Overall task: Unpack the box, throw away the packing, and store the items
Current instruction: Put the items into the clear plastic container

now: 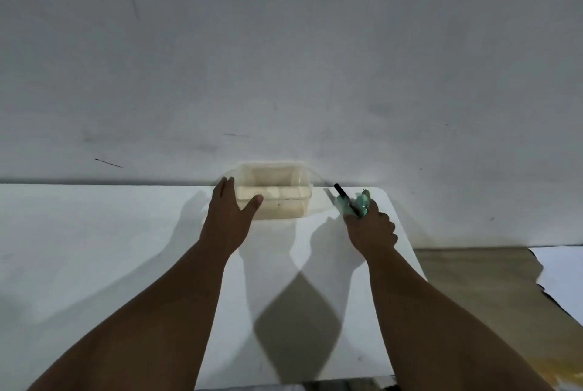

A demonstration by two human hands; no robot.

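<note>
We stood at a white table (94,248) that ran up against a pale wall (284,43), and at its far edge, touching the wall, sat a clear plastic container (277,193), open at the top, its long axis running left to right along that wall. It lay straight ahead of us, between our two arms but closer to the left one. We judged that the coming move turned on this: the bin was just up and to the left of what the right hand carried, so a short reach across would bring the items over its open mouth.

Our left hand (228,217) was spread wide, fingers along the container's left wall and thumb on its near rim, steadying it rather than gripping anything. Our right hand (370,228) was closed around a small bundle: a black pen-like stick (344,196) pointing up and left toward the bin, and something teal-green (361,203), too blurred for us to name. It hovered just right of the container, not touching it.
</note>
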